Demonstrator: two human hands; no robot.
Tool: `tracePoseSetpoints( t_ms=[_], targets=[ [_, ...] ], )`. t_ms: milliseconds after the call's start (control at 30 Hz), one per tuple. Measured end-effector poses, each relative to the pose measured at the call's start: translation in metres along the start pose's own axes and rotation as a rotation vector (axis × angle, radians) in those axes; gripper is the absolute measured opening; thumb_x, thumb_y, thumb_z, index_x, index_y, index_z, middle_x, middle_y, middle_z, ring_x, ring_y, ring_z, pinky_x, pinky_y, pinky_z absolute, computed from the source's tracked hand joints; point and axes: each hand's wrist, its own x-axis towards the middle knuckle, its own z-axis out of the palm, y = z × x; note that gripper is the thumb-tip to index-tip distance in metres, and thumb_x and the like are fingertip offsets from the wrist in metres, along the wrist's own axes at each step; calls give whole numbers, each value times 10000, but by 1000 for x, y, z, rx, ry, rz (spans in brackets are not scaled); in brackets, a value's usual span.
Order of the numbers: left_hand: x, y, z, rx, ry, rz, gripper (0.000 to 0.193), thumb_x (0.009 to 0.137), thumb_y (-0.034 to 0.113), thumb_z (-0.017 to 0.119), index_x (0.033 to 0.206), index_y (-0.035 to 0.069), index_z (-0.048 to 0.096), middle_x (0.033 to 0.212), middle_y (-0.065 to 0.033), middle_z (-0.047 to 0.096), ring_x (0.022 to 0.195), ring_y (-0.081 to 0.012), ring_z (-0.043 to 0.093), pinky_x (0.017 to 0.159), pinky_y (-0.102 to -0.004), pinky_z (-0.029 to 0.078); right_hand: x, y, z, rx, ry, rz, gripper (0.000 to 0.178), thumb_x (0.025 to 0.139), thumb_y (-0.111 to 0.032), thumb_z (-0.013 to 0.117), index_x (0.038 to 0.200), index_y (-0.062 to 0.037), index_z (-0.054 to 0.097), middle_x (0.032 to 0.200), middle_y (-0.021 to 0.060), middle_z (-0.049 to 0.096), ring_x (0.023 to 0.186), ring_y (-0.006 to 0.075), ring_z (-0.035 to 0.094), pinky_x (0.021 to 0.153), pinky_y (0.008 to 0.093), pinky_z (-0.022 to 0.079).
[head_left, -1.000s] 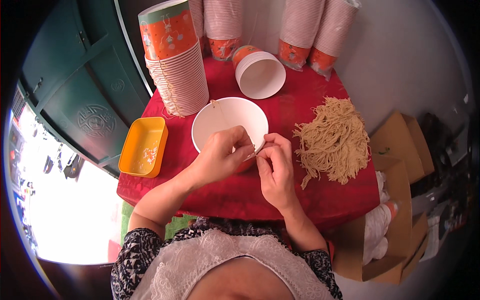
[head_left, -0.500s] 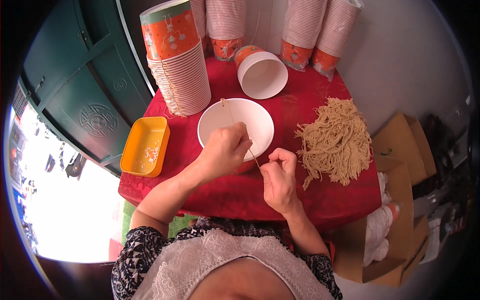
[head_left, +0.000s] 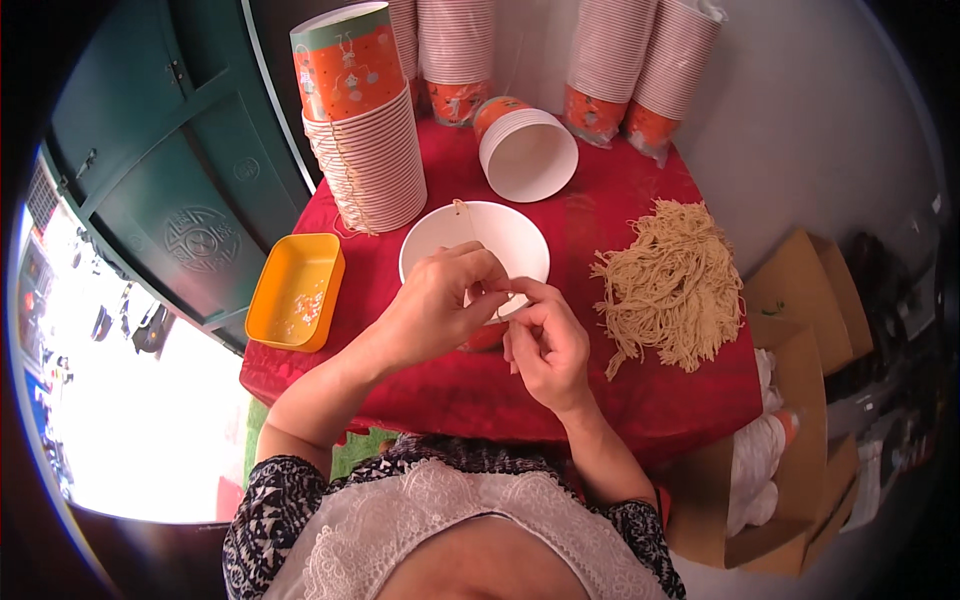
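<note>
Left hand (head_left: pixel 440 305) and right hand (head_left: pixel 545 345), fingertips pinched together on a thin tan string (head_left: pixel 463 212) at the near rim of the white cup (head_left: pixel 440 235), which stands on the red tablecloth (head_left: pixel 600 380); the string runs up across the cup's mouth to its far rim. Right of the cup, a loose heap of tan strings (head_left: pixel 675 285); left of it, an orange tray (head_left: pixel 295 290). Beyond the cup, a cup lying on its side (head_left: pixel 525 150), a tall cup stack (head_left: pixel 365 130) to the far left, further stacks (head_left: pixel 640 60) against the wall.
</note>
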Motion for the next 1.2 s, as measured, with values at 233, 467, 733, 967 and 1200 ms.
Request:
tracePoseSetpoints(
  t_ms=[233,467,733,967,1200],
  targets=[
    [-15,-7,-2,143,-11,23,104,771,-30,668,825,7,587,803,-76,611,764,-213,602,702,-322,499,0,2,5,-92,50,-118,90,884,63,611,919,-4,562,892,83,570,707,155,548,598,270,452],
    [-30,-4,2,205,-24,52,161,746,-43,669,844,37,569,788,-66,593,784,-240,585,712,-344,490,-4,2,10,-175,129,-104,65,916,38,612,933,-4,564,840,73,551,676,146,547,602,271,460],
    [-33,-3,4,217,-3,162,183,745,-62,668,864,45,579,841,-67,610,840,-265,591,759,-350,482,-6,-2,19,-163,222,-61,123,872,77,650,907,-8,568,737,-2,480,620,71,423,547,228,371],
    [-31,-6,4,159,31,164,154,750,-4,698,853,51,598,829,-93,611,877,-340,601,878,-420,444,-3,-5,12,-388,113,-189,178,807,99,679,933,-6,610,799,97,574,625,213,622,529,309,482],
    [-24,-5,3,122,6,153,154,748,-16,691,856,43,599,812,-90,620,876,-325,608,868,-407,446,-6,-8,12,-375,75,-173,190,806,98,675,957,-11,638,814,103,580,645,230,633,527,346,492]
  ],
)
